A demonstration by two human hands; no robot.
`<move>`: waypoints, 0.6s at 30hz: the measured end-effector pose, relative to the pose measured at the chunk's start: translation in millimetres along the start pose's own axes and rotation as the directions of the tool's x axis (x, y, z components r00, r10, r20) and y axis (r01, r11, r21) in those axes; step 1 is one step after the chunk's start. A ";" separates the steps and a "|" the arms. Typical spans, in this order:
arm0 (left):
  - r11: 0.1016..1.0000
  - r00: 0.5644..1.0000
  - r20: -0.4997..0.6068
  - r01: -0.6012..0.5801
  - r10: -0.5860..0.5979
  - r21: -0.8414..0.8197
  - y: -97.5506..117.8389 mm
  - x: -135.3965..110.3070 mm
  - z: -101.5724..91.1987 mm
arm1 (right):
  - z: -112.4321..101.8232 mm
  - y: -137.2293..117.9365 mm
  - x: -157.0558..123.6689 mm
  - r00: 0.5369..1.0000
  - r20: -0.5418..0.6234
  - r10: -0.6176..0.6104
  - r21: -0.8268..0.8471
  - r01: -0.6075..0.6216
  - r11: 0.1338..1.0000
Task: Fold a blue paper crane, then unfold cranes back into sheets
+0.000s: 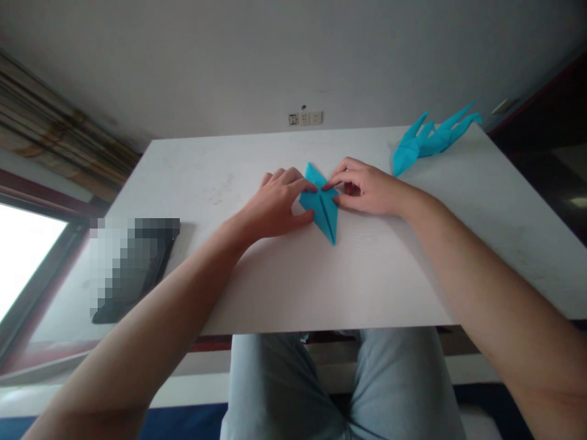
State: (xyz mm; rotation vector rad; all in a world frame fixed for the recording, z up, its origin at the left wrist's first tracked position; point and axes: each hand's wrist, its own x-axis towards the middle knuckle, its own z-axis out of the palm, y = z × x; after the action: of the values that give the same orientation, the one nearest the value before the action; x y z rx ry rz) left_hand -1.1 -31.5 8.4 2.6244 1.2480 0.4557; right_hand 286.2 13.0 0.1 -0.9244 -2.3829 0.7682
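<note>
Blue paper fold (324, 211) lies flat on the white bench (348, 275), near its centre, a narrow kite shape with its long sharp tip pointing to 6 o'clock and a shorter peak at 12 o'clock; a centre crease runs tip to tip. Nearest the viewer: pale trousers below the bench edge, both bare forearms crossing the near edge. At 9 o'clock of the fold, left hand (275, 205) rests on the bench, fingers (300, 183) pressed together, tips on the fold's upper left edge, thumb against its lower left edge. At 3 o'clock, right hand (367, 189), fingers curled close together, index tip pressing the upper right flap; tips of both hands almost meet above the centre crease. Whether the right thumb pinches the paper from below: cannot tell. At 8 o'clock, near the left bench edge, a dark flat object (132, 269), partly pixelated. At 1 o'clock, well apart, at the far right corner, a finished blue paper figure (428, 140) with several pointed ends. Beyond, on the wall at 12 o'clock, wall sockets (305, 118).
</note>
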 end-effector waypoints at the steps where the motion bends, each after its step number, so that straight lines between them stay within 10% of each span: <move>1: 1.000 1.000 0.000 -0.006 0.006 0.011 0.6 -0.9 -1.2 | -0.3 -1.1 0.3 1.000 0.001 -0.010 -0.013 0.010 1.000; 18: 0.983 0.995 0.014 -0.098 0.101 -0.156 0.6 -1.3 -19.8 | -11.6 -17.2 1.0 0.995 0.070 0.064 0.009 -0.065 0.998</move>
State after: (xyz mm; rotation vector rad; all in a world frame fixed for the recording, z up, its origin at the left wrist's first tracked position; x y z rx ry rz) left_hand -8.6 -32.0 26.8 2.5606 1.0335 0.5173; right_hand 284.6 6.9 19.9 -0.9896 -2.4159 0.8505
